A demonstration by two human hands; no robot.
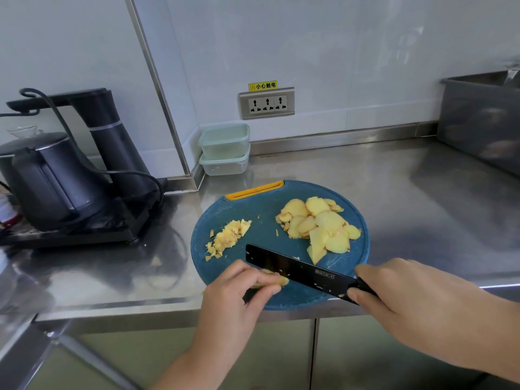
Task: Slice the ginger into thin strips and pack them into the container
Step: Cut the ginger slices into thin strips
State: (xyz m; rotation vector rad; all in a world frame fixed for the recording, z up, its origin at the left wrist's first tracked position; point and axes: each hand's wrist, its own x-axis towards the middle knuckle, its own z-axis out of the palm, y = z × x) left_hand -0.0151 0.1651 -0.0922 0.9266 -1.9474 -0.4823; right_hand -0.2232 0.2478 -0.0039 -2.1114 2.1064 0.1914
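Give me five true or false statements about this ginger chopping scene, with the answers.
1. The right hand grips the black knife. True.
2. The ginger slices lie inside a container. False: they are piled on the right side of the blue cutting board.
3. The left hand holds a ginger piece beside the blade. True.
4. The two lidded containers stand on the board. False: they are stacked on the counter by the wall.
5. The cut strips sit on the board's left side. True.
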